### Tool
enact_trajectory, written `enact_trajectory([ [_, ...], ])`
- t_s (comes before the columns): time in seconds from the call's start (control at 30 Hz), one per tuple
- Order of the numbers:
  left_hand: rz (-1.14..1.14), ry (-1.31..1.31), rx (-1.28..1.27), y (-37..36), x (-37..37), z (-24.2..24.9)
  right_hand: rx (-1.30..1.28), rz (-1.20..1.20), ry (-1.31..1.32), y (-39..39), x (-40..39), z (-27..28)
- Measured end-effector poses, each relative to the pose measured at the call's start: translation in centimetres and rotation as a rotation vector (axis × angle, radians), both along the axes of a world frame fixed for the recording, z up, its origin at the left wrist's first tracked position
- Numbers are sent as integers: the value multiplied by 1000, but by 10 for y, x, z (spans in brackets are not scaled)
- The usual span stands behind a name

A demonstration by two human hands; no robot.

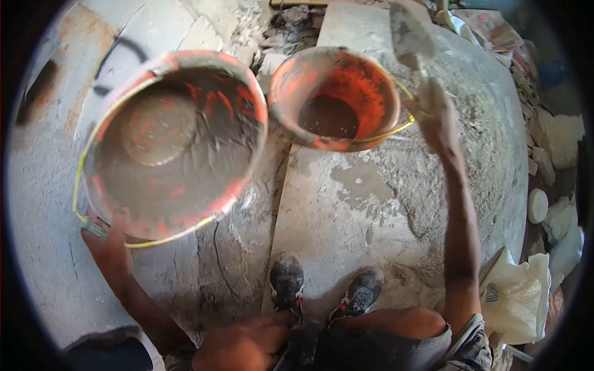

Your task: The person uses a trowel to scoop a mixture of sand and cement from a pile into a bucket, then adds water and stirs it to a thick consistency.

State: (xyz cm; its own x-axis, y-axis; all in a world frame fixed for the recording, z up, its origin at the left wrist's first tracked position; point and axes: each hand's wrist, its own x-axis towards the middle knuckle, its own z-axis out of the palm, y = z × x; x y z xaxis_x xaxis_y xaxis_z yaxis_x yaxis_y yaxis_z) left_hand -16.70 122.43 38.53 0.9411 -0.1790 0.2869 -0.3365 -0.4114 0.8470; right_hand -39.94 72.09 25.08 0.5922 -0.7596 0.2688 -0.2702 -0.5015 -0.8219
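Observation:
My left hand is closed on the near left rim of a large orange bucket, beside its yellow handle. The bucket is tilted toward me, its inside coated with wet grey mortar. In my right hand is a trowel, raised with its blade pointing away from me and somewhat blurred. Left of that hand, a smaller orange bucket with a yellow handle leans over, dark grey wet mix at its bottom. The fingers of my right hand are partly smeared by motion.
A pale board spattered with mortar lies under my shoes. Rough grey mortar spreads over its right side. Sacks and rubble line the right edge. Broken debris sits behind the buckets.

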Motion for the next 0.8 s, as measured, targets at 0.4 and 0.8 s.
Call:
enact_trajectory([
  [0.4,-116,521,308,-7,-89,-77,-88,828,804,180,-57,23],
  [0.8,-377,380,614,-68,-114,-82,-702,700,781,208,-32,-36],
])
